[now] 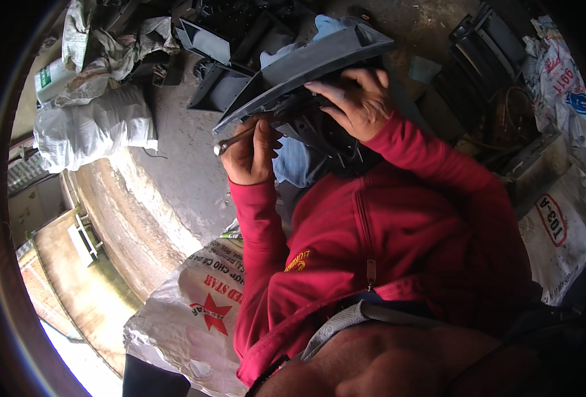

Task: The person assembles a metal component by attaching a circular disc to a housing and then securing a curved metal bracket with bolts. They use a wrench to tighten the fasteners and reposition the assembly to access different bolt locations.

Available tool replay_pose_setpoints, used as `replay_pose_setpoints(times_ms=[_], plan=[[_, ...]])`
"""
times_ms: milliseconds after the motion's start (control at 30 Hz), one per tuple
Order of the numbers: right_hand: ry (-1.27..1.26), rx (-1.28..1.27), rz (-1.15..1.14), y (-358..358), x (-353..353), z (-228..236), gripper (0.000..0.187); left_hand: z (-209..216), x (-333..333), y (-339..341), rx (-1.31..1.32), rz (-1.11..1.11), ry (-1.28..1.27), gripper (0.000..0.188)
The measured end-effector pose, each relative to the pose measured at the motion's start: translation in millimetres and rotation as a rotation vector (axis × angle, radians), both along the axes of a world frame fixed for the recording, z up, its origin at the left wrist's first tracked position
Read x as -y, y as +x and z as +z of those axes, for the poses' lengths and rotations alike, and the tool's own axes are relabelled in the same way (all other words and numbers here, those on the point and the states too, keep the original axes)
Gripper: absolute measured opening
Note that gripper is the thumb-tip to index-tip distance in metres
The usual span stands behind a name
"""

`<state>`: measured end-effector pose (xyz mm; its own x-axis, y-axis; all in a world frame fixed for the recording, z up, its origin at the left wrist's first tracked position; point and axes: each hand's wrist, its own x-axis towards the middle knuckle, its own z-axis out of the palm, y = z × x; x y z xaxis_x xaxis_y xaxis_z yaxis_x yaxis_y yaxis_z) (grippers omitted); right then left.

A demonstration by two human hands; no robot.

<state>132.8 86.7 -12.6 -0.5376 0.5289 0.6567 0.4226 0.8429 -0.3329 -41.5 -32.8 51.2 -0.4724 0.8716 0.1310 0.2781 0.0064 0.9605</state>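
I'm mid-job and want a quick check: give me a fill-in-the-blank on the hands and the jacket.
1. The metal tool is in the ____.
2. The right hand is at a part coloured ____.
3. The front of the red jacket has a ____.

Missing words: left hand; grey; zipper.

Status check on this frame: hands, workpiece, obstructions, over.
Left hand gripping metal tool. Right hand at grey workpiece's near edge. Grey tray-like parts beyond; no obstruction visible at the hands.
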Motion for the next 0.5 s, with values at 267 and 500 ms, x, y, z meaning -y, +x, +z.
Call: replay_pose_setpoints(times_ms=[267, 500], plan=[[-0.113, -0.008, 0.012, 4.0, -4.3, 4.3, 0.064, -1.9, -13.4, 22.1, -0.357, -0.136, 0.01, 0.024], [-0.088, -0.04, -0.007, 4.7, -5.9, 5.0, 0.062, 4.6, -32.2, 43.9, -0.88, -0.168, 0.052, 0.025]])
